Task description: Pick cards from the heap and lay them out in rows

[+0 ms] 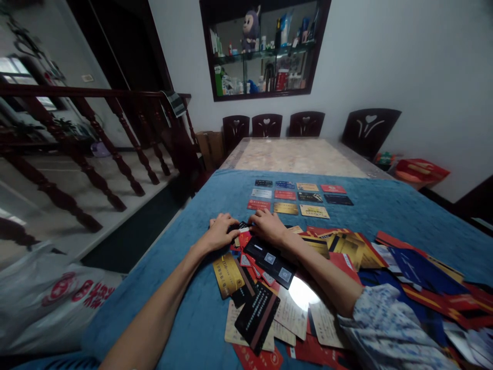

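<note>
My left hand (222,232) and my right hand (266,225) rest close together at the far end of a loose card pile. Their fingers are curled on either side of a small dark card with a white strip (243,229), most of which they hide. Below my right wrist lies a long black card sheet (271,263) with printed square codes. Near my left wrist are a gold card (228,275) and a black card with a brown stripe (257,318). Cream cards (290,313) and red cards (260,357) lie closer to me.
Rows of cards, including a gold one (285,208), lie flat beyond my hands on the blue cloth (185,246). Red and blue card sleeves (414,264) are heaped at right. A plastic bag (57,303) sits at left; chairs (306,124) stand behind the table.
</note>
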Available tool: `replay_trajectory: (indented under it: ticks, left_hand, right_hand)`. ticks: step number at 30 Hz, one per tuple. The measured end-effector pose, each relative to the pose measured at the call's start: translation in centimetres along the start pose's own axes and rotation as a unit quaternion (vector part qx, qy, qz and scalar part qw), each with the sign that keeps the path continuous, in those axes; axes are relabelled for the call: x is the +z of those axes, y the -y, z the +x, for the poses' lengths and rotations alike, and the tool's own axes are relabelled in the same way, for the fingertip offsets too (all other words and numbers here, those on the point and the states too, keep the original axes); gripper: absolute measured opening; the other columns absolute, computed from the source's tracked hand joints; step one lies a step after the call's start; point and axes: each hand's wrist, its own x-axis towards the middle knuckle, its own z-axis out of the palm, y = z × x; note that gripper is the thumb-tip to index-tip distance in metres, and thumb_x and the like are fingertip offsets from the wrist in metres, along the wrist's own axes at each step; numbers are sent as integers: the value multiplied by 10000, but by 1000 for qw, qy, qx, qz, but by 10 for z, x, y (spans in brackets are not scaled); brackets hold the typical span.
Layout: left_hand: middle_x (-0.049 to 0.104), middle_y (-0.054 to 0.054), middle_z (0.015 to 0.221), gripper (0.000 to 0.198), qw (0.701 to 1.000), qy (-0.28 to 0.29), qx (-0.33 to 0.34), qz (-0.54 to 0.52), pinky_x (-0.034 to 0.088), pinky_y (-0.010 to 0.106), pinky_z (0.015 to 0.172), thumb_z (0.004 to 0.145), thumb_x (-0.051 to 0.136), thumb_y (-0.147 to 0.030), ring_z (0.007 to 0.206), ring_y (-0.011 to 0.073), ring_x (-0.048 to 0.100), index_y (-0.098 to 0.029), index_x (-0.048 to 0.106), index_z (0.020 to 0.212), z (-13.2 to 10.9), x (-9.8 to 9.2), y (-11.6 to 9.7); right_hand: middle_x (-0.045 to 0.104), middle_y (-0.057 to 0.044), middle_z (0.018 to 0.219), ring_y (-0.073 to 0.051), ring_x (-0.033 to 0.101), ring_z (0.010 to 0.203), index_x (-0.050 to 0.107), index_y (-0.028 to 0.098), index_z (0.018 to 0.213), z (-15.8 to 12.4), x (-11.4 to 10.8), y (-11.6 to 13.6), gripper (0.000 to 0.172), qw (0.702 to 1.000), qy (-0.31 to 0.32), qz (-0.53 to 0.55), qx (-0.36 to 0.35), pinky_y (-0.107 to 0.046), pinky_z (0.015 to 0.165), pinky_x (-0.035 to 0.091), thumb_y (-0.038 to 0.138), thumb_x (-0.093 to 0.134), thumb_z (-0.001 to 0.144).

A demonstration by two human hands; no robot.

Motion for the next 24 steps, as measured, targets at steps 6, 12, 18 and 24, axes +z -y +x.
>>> replay_trajectory:
  ticks: [6, 12, 18, 24]
  left_hand:
    - [608, 87, 1154, 309, 1000, 2, 4, 5, 376, 419, 942, 900, 577, -331, 1142, 278, 494, -229, 663, 1179, 3, 4, 6]
    - [641, 85, 1105, 271, 1000, -23, -8, 5, 370, 451, 933, 904, 508, -228, 1099, 270, 517, -224, 696, 1099, 4, 3, 4]
    - [647, 89, 1053, 269, 998, -49, 1, 28, 363, 468, 941, 896, 481, -199, 1066, 270, 527, -212, 706, 1043, 1, 2, -2]
    - [638, 88, 1098, 273, 998, -64, 24, -9, 353, 466, 976, 894, 539, -243, 1098, 267, 505, -205, 685, 1121, -1, -2, -5]
  right_hand:
    - [609, -106, 1236, -290, 475, 1185, 637, 252, 1174, 2, 2, -1, 256, 1000, -6, 1, 4, -433, 896, 411, 350, 516, 971]
    - [585, -108, 1251, -285, 452, 1172, 600, 263, 1257, -3, 1, -7, 315, 999, -5, 14, -45, -419, 879, 393, 325, 534, 955]
    - [594, -102, 1224, -279, 440, 1153, 623, 257, 1237, -5, -3, -6, 309, 998, -16, 20, -60, -405, 860, 376, 298, 544, 941]
    - [611, -112, 1209, -280, 444, 1113, 647, 237, 1201, -8, -8, -4, 293, 997, -27, 22, -68, -399, 845, 365, 301, 546, 933]
